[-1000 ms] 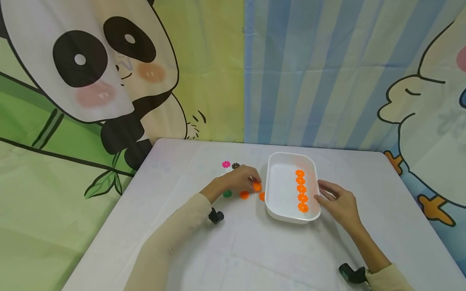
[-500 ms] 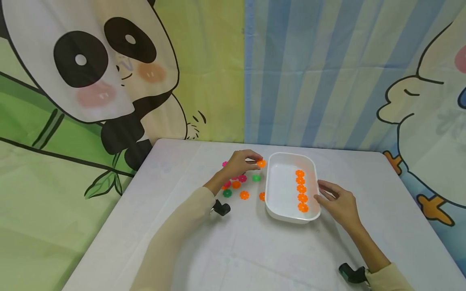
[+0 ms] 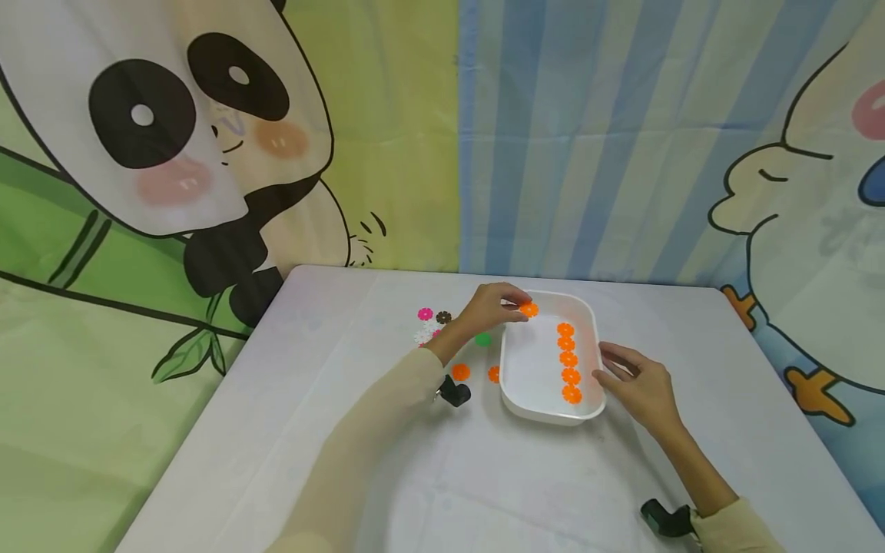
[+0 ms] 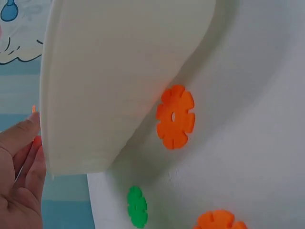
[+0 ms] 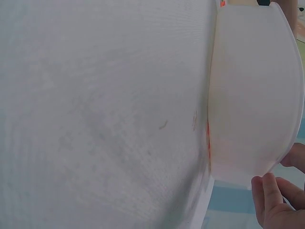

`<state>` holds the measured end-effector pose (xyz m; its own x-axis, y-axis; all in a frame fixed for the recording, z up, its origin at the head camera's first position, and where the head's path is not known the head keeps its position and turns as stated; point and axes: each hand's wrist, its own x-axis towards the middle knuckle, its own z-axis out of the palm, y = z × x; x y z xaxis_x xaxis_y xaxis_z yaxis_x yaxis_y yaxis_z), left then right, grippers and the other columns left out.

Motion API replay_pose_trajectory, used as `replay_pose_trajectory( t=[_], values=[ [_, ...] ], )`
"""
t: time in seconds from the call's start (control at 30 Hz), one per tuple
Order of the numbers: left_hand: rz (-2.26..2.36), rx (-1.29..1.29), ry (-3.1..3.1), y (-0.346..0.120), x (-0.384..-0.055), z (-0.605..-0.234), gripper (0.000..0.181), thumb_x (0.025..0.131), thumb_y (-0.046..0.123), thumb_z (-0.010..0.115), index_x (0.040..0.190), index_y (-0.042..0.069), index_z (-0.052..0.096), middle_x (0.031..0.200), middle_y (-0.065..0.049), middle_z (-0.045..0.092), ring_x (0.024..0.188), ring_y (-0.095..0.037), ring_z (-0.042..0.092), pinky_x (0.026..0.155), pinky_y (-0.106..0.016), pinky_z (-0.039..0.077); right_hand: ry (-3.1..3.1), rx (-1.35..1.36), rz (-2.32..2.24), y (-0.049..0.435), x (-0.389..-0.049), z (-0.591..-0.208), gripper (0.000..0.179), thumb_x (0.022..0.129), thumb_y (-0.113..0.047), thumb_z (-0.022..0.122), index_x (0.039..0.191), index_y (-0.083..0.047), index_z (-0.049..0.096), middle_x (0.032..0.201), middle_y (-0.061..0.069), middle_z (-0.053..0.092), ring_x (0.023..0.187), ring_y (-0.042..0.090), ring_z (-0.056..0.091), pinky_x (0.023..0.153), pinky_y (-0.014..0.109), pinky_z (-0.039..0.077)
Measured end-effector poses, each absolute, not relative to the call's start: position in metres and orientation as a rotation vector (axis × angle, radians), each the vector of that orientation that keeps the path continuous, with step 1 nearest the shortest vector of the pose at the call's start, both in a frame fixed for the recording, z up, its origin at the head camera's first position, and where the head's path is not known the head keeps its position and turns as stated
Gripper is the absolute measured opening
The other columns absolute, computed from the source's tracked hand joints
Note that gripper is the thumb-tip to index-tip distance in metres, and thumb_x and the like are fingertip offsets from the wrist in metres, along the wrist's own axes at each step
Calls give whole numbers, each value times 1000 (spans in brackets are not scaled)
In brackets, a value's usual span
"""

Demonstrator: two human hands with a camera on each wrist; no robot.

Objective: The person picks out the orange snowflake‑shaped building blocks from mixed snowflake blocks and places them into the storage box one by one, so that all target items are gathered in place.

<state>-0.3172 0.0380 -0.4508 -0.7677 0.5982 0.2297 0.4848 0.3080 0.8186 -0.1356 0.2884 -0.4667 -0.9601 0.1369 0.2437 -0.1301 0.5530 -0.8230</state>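
My left hand (image 3: 492, 309) pinches an orange flower-shaped plastic disc (image 3: 529, 309) over the far left part of a white tray (image 3: 532, 418). Inside the tray several like orange discs (image 3: 568, 359) lie in a row along its right side. My right hand (image 3: 639, 388) holds the tray's right rim between thumb and fingers. From the right wrist view, its fingertips (image 5: 269, 183) meet the tray's outer wall. In the left wrist view the tray hides most of the held disc, and only a thin orange edge shows above the thumb.
Left of the tray lie a green disc (image 3: 482, 339), an orange disc (image 3: 460, 372) and another orange disc (image 3: 494, 374) close by the tray wall. Pink (image 3: 425, 314), dark brown (image 3: 443, 317) and white discs (image 3: 423, 336) sit farther left, partly behind the left forearm.
The left hand picks up an orange disc from the table, lifts it away and carries it right, over the tray. The right hand stays at the tray's rim.
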Motion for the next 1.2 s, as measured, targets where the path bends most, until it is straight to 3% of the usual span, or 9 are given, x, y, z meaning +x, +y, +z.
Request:
replay_pose_trajectory(
  t=[0.37,0.67,1.2],
  values=[
    [1260,1190,2488,72,-326,-458,31,82,11,78,112,4,71,106,-2,69,96,-7,62,85,-12,47,-2516,0,1342,289,-137,-467,50,83,-10,78,127,4,60,129,21,59,115,38,59,80,12,46],
    [830,1311,2626,94,-327,-454,24,84,10,77,107,5,72,105,-4,69,90,-14,59,81,-15,46,-2530,-34,1349,288,-137,-468,51,84,-11,78,129,4,58,131,21,58,117,37,58,81,13,46],
    [308,1285,2675,116,-334,-462,18,90,15,70,108,10,71,105,-1,64,94,-15,53,87,-18,44,-2535,-57,1342,288,-139,-469,52,83,-8,77,130,3,57,132,20,57,117,36,58,82,13,46]
  ],
)
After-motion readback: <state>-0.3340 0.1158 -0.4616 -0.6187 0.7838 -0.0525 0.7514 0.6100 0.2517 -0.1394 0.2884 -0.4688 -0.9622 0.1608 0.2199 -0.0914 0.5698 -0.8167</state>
